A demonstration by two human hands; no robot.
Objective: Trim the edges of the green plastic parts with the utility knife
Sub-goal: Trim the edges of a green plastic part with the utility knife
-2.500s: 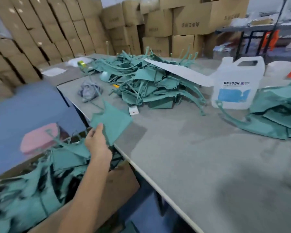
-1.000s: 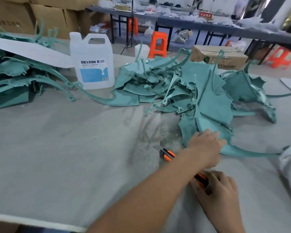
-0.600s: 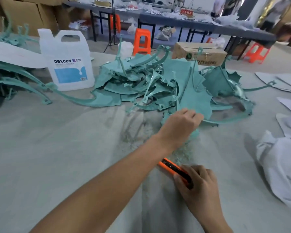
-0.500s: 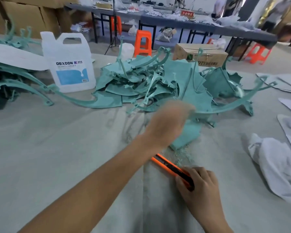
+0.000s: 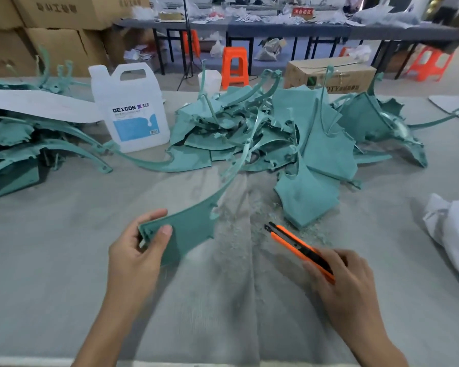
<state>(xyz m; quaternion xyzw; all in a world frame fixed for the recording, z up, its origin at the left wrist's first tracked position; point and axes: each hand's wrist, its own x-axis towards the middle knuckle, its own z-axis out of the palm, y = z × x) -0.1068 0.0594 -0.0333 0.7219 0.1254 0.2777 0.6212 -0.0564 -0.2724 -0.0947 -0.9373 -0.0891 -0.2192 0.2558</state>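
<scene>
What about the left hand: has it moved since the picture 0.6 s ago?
Yes. The left hand has pulled back from the pile of green parts toward the person, holding one green part.

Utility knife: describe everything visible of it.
The utility knife is a slim cutter with an orange body and a black slider strip, plastic by the look. The right hand grips its rear end, fingers curled round it. Its black nose points away and to the left, low over the grey table beside green shavings. No extended blade can be made out.
</scene>
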